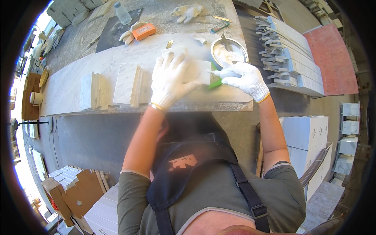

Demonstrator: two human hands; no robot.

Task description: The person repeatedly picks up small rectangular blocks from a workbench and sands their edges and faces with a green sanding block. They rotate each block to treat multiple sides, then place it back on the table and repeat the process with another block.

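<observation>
Head view: a gloved left hand (169, 80) spreads its grip wide, palm down over a white tile (202, 71), while the fingers of the gloved right hand (246, 80) curl in near the tile's right edge; whether that grip is closed on anything cannot be told. Pale, flat and straight-edged, the tile lies on the worktop (64, 88), beside a green piece (215, 81) and below a bowl (213, 52) of white paste.

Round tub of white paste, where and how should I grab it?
Probably best by the right side of the tub's rim, coming from the right: that curve is free, while a dark tool rises near the far rim and the gloved right hand crowds the near side.
</observation>
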